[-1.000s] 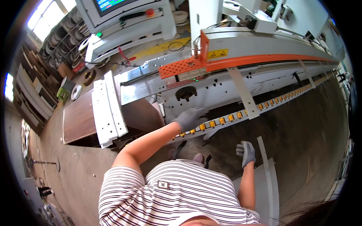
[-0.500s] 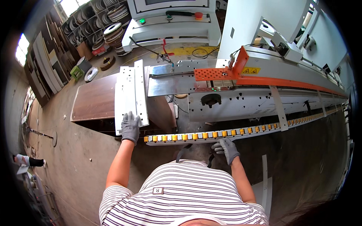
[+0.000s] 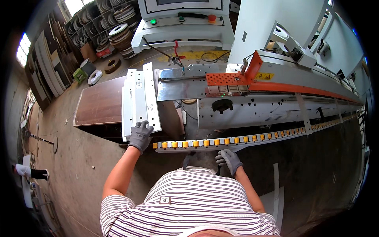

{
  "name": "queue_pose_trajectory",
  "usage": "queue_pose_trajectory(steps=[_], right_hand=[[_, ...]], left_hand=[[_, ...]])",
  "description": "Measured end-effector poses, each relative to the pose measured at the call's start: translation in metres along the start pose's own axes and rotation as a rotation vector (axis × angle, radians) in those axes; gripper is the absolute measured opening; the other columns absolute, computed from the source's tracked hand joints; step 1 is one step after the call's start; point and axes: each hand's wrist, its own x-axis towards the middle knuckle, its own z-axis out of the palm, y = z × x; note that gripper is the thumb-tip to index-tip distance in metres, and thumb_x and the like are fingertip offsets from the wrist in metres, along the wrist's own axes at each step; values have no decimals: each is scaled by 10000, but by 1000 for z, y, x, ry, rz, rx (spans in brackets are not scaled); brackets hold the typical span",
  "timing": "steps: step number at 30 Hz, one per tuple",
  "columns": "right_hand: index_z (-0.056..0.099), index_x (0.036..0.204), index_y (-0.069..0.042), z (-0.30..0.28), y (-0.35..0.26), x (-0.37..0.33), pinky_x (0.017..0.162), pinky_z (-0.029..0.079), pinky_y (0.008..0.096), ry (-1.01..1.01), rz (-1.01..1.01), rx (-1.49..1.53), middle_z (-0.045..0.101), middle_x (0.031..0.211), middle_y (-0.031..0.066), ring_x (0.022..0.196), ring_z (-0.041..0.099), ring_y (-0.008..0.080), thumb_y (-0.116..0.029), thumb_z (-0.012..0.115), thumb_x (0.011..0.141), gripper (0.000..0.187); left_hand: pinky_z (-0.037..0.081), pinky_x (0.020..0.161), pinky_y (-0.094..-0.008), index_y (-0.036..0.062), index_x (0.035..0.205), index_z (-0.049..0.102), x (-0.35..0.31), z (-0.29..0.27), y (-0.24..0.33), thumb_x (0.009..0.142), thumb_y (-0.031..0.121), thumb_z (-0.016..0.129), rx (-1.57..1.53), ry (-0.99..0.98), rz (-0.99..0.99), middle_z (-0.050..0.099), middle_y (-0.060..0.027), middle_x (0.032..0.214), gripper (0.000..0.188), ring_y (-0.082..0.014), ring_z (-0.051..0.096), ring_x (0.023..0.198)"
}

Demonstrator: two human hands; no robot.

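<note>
A stack of long white panels (image 3: 139, 94) with small dark holes lies on a brown wooden box (image 3: 98, 103) left of the machine. My left hand (image 3: 141, 136), in a grey glove, rests on the near end of the stack. Its fingers are bent and a little apart on the top faces; the thumb side is partly hidden. My right hand (image 3: 229, 160), gloved in grey too, hovers in front of my body, just below the roller rail (image 3: 205, 145) with its yellow rollers. Its fingers are loosely bent and hold nothing.
Beyond the rail stands a long machine with a metal infeed plate (image 3: 177, 90) and an orange guard (image 3: 227, 79). A control panel (image 3: 181, 19) is at the back. Edging rolls (image 3: 118, 33) and leaning boards (image 3: 47, 67) stand far left. Another person (image 3: 31, 172) is at the left edge.
My left hand has shifted slightly right on the panels, its fingers more bent. The near ends of the panels have moved slightly right. My right hand has moved a little left and nearer to me.
</note>
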Motion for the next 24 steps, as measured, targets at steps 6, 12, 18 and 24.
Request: queue_pose_trajectory(steps=[6, 12, 18, 24], right_hand=[[533, 1011, -29, 7, 5, 4, 610, 503, 265, -51, 17, 22, 619, 865, 89, 711, 610, 140, -249, 535, 945, 229], [549, 1043, -32, 30, -6, 26, 729, 491, 247, -319, -8, 80, 594, 881, 67, 820, 597, 126, -327, 486, 968, 310], [531, 1170, -38, 86, -51, 26, 827, 489, 281, -606, 99, 512, 601, 1030, 94, 949, 579, 152, -333, 539, 936, 377], [522, 1195, 9, 11, -7, 19, 833, 489, 304, -154, -39, 247, 610, 1066, 87, 952, 583, 160, -227, 613, 896, 392]], left_hand=[[476, 657, -410, 162, 927, 567, 5, 14, -8, 684, 75, 608, 28, 113, 83, 534, -61, 977, 262, -295, 525, 898], [506, 609, -386, 149, 924, 558, 9, -47, 67, 740, 113, 610, -214, 323, 217, 544, -61, 877, 194, -283, 546, 814], [491, 771, -398, 65, 972, 547, 7, -37, 154, 763, 152, 663, -608, 197, 606, 550, -104, 924, 254, -283, 548, 869], [466, 697, -357, 18, 1127, 468, 63, 28, 158, 889, 108, 551, -1331, 291, -241, 564, -107, 934, 268, -222, 549, 861]])
